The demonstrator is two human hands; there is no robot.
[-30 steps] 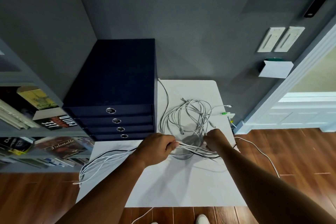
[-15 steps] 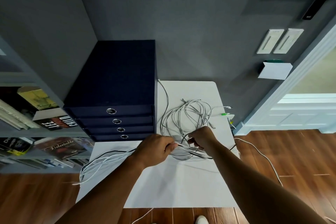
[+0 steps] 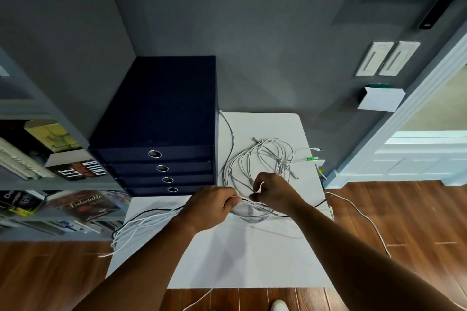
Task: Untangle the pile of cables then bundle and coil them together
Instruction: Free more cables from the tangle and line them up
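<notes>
Fingers (image 3: 256,194) of my right hand (image 3: 275,190) pinch white cables (image 3: 267,209), slid in closer to my left hand (image 3: 212,206), which grips the gathered bundle (image 3: 146,221). Tangled pile (image 3: 260,156) lies on the table (image 3: 240,260) just behind: a loop is forming, untangling unfinished.

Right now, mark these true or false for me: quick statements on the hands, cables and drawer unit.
1. The left hand holds a bundle of mostly white cables trailing off the white table's left edge. True.
2. The right hand lies flat and empty. False: it pinches cable strands beside the left hand.
3. The dark blue drawer box has four drawers with round metal pulls. True.
4. The loose white cable loops lie on the wooden floor. False: they lie on the table.
</notes>
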